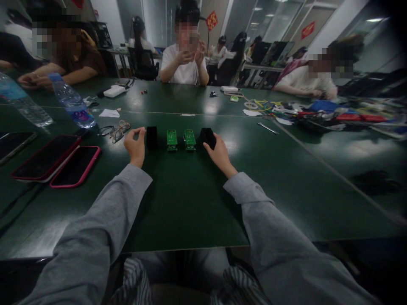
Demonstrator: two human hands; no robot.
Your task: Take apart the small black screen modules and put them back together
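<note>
We are holding the right black case (207,136) between thumb and fingers of our right hand (220,153). We are curling our left hand (135,146) just left of the left black case (151,138); grip unclear. We are seeing two green circuit boards (172,140) between the cases.

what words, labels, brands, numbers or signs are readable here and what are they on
None can be read with confidence.
Middle red wall sign: characters, too blurred to read.
Right red wall sign: too blurred to read.
Purple-and-red bottle label: too blurred to read.
Pale blue bottle label: too blurred to read.
Two green circuit boards: pale marks, too small to read.
</note>
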